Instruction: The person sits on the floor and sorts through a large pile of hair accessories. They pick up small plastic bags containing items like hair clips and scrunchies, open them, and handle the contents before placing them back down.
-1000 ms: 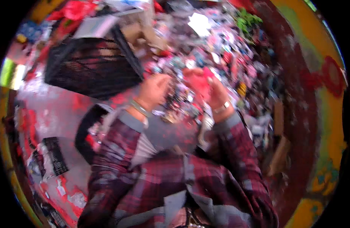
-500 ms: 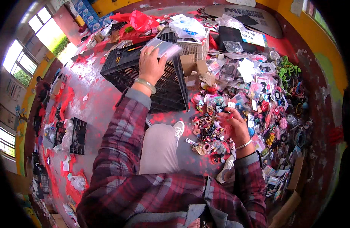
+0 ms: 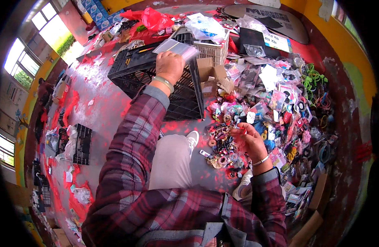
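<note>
A stack of clear plastic bags lies on top of an upturned black plastic crate. My left hand is at the near edge of the stack, its fingers curled closed against the bags; the fingertips are hidden. On the right, my right hand hovers over a heap of small hair ties and trinkets. Its thumb and forefinger pinch a small red item, too small to name its kind.
Packaged accessories and green bands spread to the right. A white crate topped with a plastic bag, and an opened cardboard box, stand beyond the heap. Another black crate sits left on the floor.
My left hand has drawn back to the near edge of the bags and curled its fingers. My right hand has shifted slightly left and down, and a red item now shows in its fingers.
</note>
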Motion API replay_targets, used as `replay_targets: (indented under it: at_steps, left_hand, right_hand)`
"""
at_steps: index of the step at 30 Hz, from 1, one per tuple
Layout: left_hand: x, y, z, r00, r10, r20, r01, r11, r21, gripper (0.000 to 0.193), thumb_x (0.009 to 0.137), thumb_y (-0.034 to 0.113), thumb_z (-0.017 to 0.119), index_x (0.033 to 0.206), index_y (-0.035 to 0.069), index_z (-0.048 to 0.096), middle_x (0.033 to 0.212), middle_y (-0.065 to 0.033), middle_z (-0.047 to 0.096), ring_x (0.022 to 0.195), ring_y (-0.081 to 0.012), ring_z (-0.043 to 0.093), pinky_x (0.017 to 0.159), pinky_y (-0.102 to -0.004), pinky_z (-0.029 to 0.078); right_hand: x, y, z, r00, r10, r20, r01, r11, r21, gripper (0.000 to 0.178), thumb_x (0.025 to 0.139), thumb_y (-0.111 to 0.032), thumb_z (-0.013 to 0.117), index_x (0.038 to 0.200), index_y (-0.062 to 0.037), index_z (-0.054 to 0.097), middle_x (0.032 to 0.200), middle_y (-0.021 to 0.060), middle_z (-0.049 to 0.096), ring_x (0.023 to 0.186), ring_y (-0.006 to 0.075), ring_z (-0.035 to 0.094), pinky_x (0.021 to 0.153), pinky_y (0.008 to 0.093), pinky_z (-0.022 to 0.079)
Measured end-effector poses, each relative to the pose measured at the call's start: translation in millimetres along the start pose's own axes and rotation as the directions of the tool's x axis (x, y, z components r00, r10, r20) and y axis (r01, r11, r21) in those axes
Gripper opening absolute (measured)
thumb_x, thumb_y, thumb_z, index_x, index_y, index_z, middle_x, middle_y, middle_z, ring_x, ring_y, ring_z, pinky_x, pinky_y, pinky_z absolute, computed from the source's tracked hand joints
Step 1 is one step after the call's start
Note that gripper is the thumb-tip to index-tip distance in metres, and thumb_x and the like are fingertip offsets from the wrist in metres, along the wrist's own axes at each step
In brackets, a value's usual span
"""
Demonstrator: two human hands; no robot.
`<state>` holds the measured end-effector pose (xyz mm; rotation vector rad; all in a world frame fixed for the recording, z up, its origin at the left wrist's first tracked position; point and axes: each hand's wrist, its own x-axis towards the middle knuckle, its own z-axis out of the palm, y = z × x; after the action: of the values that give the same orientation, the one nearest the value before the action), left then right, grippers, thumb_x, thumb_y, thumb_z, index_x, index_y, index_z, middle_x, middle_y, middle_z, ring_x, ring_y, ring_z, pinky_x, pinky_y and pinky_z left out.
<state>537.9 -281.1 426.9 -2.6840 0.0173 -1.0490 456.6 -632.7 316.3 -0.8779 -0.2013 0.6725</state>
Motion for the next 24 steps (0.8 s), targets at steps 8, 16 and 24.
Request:
replay_targets:
  at_steps: [8,16,24]
  left_hand:
    - [12,-5,-2,0.979,-0.135,0.15,0.148,0.985,-0.085,0.022,0.076,0.026,0.057,0.074,0.005,0.063,0.083,-0.013,0.063,0.088,-0.0281,0.058,0.075,-0.0409,0.047]
    - [12,7,-5,0.989,-0.057,0.134,0.079,0.983,-0.164,0.025,0.08,0.023,0.055,0.082,-0.001,0.061,0.087,-0.017,0.061,0.09,-0.0334,0.055,0.079,-0.0416,0.045]
    - [9,1,13,0.985,-0.152,0.077,0.165,0.963,-0.213,0.018,0.08,0.019,0.053,0.074,0.005,0.063,0.082,-0.0112,0.062,0.083,-0.0318,0.056,0.075,-0.0414,0.045]
  right_hand:
    - [4,4,3,0.999,0.043,0.006,-0.043,0.999,0.004,0.034,0.079,0.002,0.046,0.112,0.0001,0.048,0.102,0.0134,0.059,0.097,0.0241,0.058,0.088,0.0338,0.044]
    - [9,16,-1,0.996,0.091,-0.015,-0.092,0.996,-0.022,0.031,0.079,0.001,0.047,0.109,-0.0009,0.049,0.1,0.0129,0.06,0.098,0.0238,0.057,0.089,0.0337,0.044]
    - [12,23,-5,0.991,0.131,-0.036,-0.133,0.99,-0.037,0.031,0.078,0.002,0.046,0.109,-0.0016,0.05,0.098,0.0104,0.06,0.095,0.0219,0.058,0.087,0.0318,0.044]
